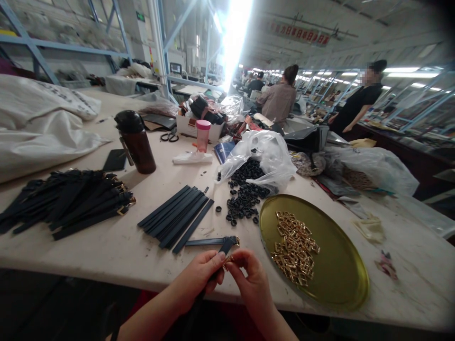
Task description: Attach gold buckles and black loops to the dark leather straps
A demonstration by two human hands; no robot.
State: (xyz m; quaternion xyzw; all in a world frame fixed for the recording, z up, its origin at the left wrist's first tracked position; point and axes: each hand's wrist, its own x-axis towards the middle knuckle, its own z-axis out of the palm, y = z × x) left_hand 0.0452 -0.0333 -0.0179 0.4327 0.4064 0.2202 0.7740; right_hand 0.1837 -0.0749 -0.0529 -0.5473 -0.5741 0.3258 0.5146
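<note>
My left hand is closed around a dark leather strap, whose end sticks up past the thumb. Against that strap, my right hand pinches a small gold buckle, partly hidden by the fingers. Just beyond my hands lies another strap with a buckle on its right end. Flat dark straps are stacked to the left of it. On the right, gold buckles are heaped on a round gold tray. Small black strap loops spill from a clear plastic bag.
Buckled straps form a pile at the left. Behind it stand a dark bottle and a phone. Scissors, a pink-lidded cup and a filled box are farther back. People stand in the background.
</note>
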